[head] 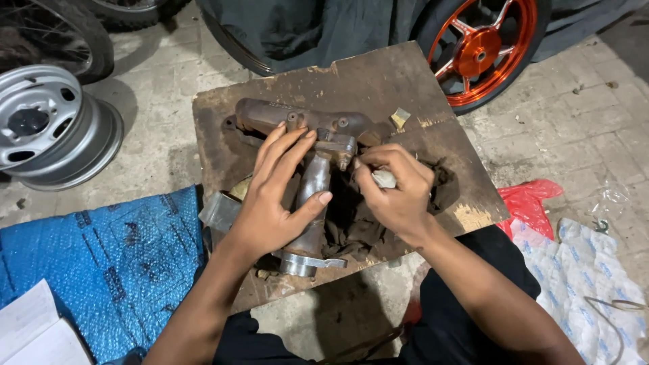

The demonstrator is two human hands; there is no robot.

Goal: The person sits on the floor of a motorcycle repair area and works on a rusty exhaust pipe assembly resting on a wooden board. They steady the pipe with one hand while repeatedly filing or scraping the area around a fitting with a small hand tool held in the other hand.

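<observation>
A rusty T-shaped metal manifold (312,181) lies on a worn wooden board (378,78). My left hand (274,196) rests flat on it, fingers spread over the top bar, thumb against the polished stem. My right hand (395,186) is closed around a small pale folded piece (385,178), pressed beside the manifold's upper joint. A dark rag (358,226) lies under the part and my right hand.
An orange motorcycle wheel (481,47) stands behind the board at the right. A silver steel rim (47,128) lies on the floor at the left. A blue sheet (101,257), a red plastic bag (531,203) and a white printed sack (581,270) surround my knees.
</observation>
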